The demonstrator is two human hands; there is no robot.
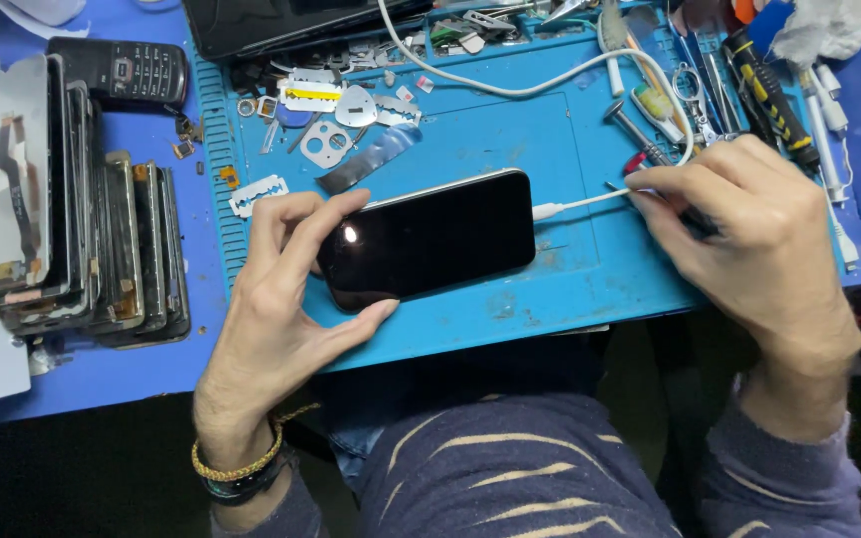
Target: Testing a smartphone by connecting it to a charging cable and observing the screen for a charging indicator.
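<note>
Blue silicone covers the middle of the desk [132,369] as a ridged repair mat [570,289], and a black smartphone [429,237] lies on it near the mat's front edge, screen up and dark. The left hand [281,299] has its grip closed on the phone's left end, thumb at the near edge and fingers over the far edge. A white charging cable [575,204] is plugged into the phone's right end. The right hand [749,234] pinches that cable just beside the plug, with a thin dark tool [695,221] seemingly tucked under its fingers.

Handled well, the phone stays flat under the left hand, and any pull on the cable runs straight out along the phone's length, taken near the plug, not on the cord.

The mat's far-edge compartments hold small metal shields, screws and loose parts [351,110]; its right-edge slots hold screwdrivers [769,95] and tweezers. At the desk's left edge stands a row of old phone screens [82,239], with a keypad phone [132,70] behind.
</note>
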